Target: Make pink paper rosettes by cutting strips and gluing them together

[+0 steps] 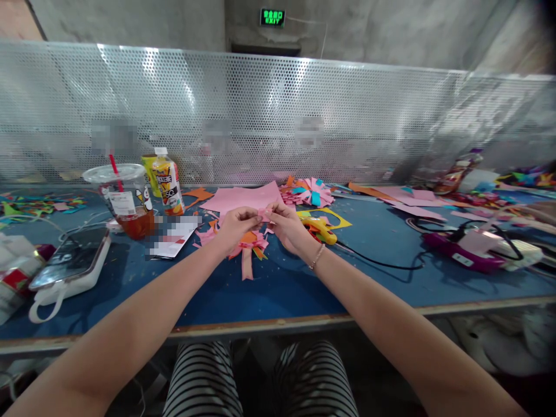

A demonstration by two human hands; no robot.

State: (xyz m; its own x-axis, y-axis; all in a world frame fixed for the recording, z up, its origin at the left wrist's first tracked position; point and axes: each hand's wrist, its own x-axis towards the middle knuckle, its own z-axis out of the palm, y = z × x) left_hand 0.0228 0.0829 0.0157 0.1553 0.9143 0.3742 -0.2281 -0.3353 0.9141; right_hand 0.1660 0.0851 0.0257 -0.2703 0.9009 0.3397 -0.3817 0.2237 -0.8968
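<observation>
Both hands meet over the middle of the blue tabletop (278, 301). I have the left hand (243, 221) with thumb and fingers pinched on a small folded piece of pink paper (263, 215); the right hand (287, 225), beaded bracelet (317, 256) at its wrist, pinches the same piece from the right. Grip: closed on the piece at both sides; its exact folds are too small for me to read.

Just on the near side of the fingers I note a ragged cluster of pink, orange and green paper strips (248, 238), one pale pink strip pointing to the near edge. I cannot tell whether the held piece touches it.

Far side: flat pink paper sheets (243, 197), with a round fringed pink-and-turquoise paper bundle (319, 190) to their right. Just right of the right hand: a yellow plastic tool with a black cord (325, 234), beside a yellow paper sheet with a rounded cut-out (344, 221). To the left: a clear plastic cup of reddish-brown drink (139, 226), red straw in it.
</observation>
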